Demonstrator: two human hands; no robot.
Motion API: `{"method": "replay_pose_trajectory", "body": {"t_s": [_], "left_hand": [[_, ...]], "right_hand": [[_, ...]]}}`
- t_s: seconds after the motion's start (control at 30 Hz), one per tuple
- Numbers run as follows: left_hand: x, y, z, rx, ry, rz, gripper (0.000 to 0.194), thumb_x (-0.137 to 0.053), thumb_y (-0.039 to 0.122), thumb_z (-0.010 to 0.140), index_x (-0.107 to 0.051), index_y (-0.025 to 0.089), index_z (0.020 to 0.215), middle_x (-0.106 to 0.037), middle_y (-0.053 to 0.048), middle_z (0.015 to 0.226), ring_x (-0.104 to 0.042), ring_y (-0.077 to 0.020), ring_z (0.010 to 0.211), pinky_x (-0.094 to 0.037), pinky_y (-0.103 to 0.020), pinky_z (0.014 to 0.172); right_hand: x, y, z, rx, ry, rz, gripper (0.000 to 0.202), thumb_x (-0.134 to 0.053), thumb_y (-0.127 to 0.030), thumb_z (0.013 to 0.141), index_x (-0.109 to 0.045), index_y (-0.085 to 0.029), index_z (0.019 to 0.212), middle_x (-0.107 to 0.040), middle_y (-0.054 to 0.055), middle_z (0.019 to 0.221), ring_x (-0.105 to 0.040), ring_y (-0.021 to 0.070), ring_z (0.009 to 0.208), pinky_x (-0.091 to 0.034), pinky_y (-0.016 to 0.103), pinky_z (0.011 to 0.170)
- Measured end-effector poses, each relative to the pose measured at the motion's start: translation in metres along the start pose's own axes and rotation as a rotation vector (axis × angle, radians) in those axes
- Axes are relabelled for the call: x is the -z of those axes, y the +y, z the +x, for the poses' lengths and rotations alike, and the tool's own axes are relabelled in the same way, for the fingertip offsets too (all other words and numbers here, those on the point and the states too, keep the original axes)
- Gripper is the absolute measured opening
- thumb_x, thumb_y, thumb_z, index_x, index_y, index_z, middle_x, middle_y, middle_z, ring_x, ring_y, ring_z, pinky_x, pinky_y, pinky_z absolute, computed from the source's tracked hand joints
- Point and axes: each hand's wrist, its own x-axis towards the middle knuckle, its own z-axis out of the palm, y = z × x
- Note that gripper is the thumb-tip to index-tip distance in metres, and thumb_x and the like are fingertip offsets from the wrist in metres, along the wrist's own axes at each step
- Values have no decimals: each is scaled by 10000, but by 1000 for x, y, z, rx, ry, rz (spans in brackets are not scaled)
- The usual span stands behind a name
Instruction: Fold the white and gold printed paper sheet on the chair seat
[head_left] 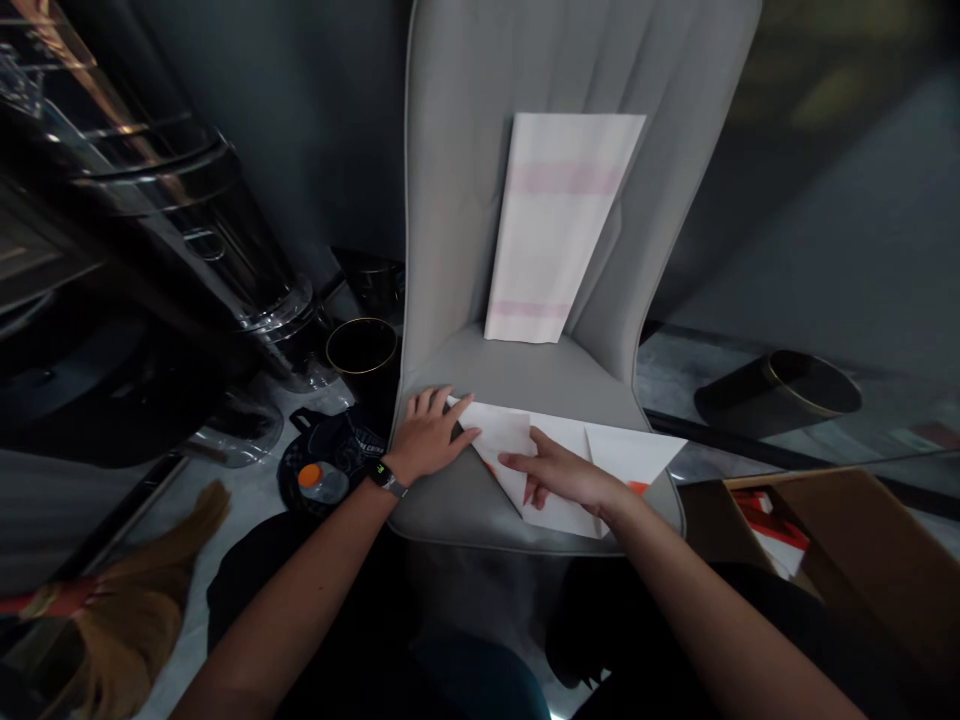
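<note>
A white folded paper sheet [637, 455] with small orange patches lies across the front of a grey chair seat [442, 510]. My left hand [431, 435], with a watch on the wrist, rests with spread fingers at the paper's left corner. On the middle of the paper is my right hand [559, 472], its index finger stretched out and the others partly curled, holding nothing that I can see. Against the chair's backrest leans a long white folded piece [551, 240] with two pale pink bands.
An open cardboard box [862, 560] with red and white items stands at the right. Black bins [362, 347] stand beside the chair. At the left are a dark bag [349, 440], an orange-capped bottle [322, 482] and a broom [142, 610].
</note>
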Motion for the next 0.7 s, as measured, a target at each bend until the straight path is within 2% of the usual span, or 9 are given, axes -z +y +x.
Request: {"method": "replay_pose_trajectory", "body": {"t_s": [0.07,0.1,0.17,0.2,0.27,0.3,0.37,0.5,0.7], "left_hand": [[0,1,0,9,5,20,574,-457,585,1014,-515,275,1493,-478,-131,1516,-403,-359,1374,-321,-543,1118],[0,3,0,17,8,37,580,-453,589,1014,-515,266,1491,-485,-135,1506,-411,-359,1363,-329,-540,1108],[0,5,1,42,14,70,600,-453,603,1010,-516,246,1487,-508,-144,1477,-430,-360,1335,-345,-535,1089],[0,6,2,54,17,79,610,-454,611,1006,-515,239,1486,-520,-145,1463,-439,-360,1321,-351,-532,1081],[0,8,4,73,26,80,618,-461,623,1000,-515,238,1481,-534,-141,1449,-453,-359,1295,-363,-528,1064],[-1,9,5,82,34,77,614,-464,625,998,-517,242,1474,-537,-139,1446,-458,-359,1286,-369,-528,1054],[-1,10,7,97,53,74,594,-470,623,996,-527,250,1455,-544,-133,1434,-465,-357,1273,-380,-524,1037],[-3,9,11,121,88,78,554,-503,607,991,-556,240,1403,-578,-122,1374,-492,-343,1230,-390,-512,1025],[-6,2,19,222,179,7,400,-552,512,1001,-622,243,1289,-641,-97,1245,-529,-323,1162,-405,-490,1003]], "right_hand": [[-4,2,-3,70,162,-141,928,-629,-586,902,-232,-78,1570,-728,49,693,-676,238,534,-557,357,554],[-6,3,-5,165,285,-233,862,-608,-563,918,-265,-105,1563,-745,71,774,-703,250,606,-578,382,617],[-11,4,-9,448,510,-445,707,-581,-494,948,-366,-155,1530,-750,145,1055,-738,300,908,-587,462,829],[-13,5,-10,596,573,-557,631,-568,-457,965,-418,-174,1510,-709,174,1218,-697,323,1092,-551,503,948],[-17,6,-9,804,582,-774,524,-548,-416,996,-503,-197,1470,-577,186,1462,-530,349,1366,-427,568,1121],[-18,8,-7,852,555,-864,499,-544,-417,1006,-531,-204,1457,-519,177,1529,-451,352,1440,-367,591,1168],[-18,11,1,851,491,-988,508,-547,-451,1013,-549,-203,1456,-459,165,1586,-365,349,1501,-292,629,1206],[-10,22,18,707,388,-1064,582,-504,-539,1023,-515,-203,1497,-435,170,1599,-355,344,1508,-273,678,1190],[-4,34,26,679,418,-1080,730,-495,-636,992,-410,-201,1572,-307,177,1659,-257,362,1545,-222,685,1202]]}}
